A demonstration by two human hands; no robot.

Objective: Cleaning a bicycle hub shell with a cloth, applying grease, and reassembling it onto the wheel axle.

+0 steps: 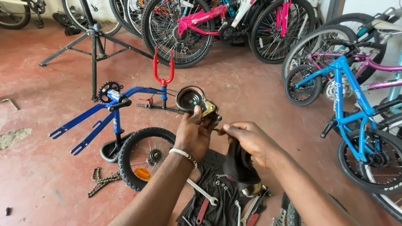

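— Where are the arms?

— Both come up from the bottom edge, forearms bare, and meet just below the frame's centre.

— The left hand (193,134)?

— Raised, back toward the camera, thumb pointing up, fingers curled in a grip; a beaded bracelet sits on the wrist.

— And the right hand (247,140)?

— Just beside it, slightly lower right, knuckles up, fingertips pinched together and pointing left toward the left hand — the two nearly touch.
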